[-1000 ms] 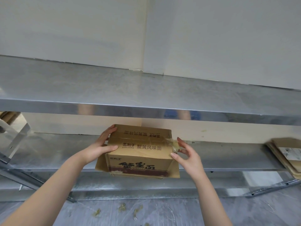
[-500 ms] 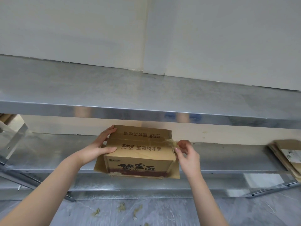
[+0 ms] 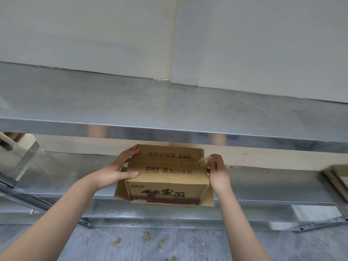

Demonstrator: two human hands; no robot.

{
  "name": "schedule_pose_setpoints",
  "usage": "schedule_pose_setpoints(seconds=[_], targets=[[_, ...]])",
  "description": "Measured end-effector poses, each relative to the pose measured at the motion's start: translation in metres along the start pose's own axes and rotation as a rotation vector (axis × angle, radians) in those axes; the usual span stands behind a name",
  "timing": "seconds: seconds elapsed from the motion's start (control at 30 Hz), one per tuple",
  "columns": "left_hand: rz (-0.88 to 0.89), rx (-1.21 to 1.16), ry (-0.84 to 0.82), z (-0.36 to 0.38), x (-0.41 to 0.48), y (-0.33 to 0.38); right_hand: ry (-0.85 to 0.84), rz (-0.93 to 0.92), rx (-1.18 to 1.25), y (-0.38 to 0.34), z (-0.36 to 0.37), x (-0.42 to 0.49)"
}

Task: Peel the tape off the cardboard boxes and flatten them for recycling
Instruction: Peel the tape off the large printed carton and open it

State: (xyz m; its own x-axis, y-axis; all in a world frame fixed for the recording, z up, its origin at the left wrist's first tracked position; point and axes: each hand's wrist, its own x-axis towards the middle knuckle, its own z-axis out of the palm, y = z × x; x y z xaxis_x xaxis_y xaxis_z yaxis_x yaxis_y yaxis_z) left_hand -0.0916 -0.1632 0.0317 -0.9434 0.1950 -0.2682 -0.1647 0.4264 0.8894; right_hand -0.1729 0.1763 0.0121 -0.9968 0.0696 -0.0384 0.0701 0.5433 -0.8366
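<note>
Peeling has properly begun at the right end of the cardboard box [image 3: 165, 178], which sits on the lower shelf [image 3: 263, 185] of a metal rack, near its front edge. A second ago the right hand [image 3: 219, 174] was only feeling along that edge with its fingers spread. Half a second ago it had pinched a loose end. Now its grip is closed on a crumpled wad of clear tape [image 3: 203, 160] and has drawn it out sideways, so a short stretch hangs taut between the box's top right corner and the fingertips.

The left hand [image 3: 120, 172] has hardly moved. It clasps the box's left side, thumb flat on the top panel and fingers over the far corner, holding the box steady against the pull.

I'd say the hard part, lifting the end, is done. What is left is to carry the strip along the top seam toward the left hand. The top flaps look closed, so this seam has yet to come free. The bottom flaps [image 3: 209, 200] already splay out under the box.

Flattened cardboard [image 3: 337, 178] lies at the shelf's right end, well apart from the box. Small scraps [image 3: 145, 237] dot the floor below.
</note>
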Motion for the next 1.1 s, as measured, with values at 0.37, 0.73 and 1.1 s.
schedule_pose_setpoints(seconds=[0.37, 0.73, 1.1], targets=[[0.020, 0.036, 0.008, 0.001, -0.005, -0.002, -0.255, 0.267, 0.563, 0.006, -0.022, -0.012], [0.021, 0.029, 0.017, 0.004, -0.003, 0.001, 0.224, -0.060, 0.145, -0.014, -0.004, -0.033], [-0.016, 0.040, -0.032, -0.006, -0.001, 0.007, 0.072, 0.020, 0.198, -0.006, -0.002, 0.022]])
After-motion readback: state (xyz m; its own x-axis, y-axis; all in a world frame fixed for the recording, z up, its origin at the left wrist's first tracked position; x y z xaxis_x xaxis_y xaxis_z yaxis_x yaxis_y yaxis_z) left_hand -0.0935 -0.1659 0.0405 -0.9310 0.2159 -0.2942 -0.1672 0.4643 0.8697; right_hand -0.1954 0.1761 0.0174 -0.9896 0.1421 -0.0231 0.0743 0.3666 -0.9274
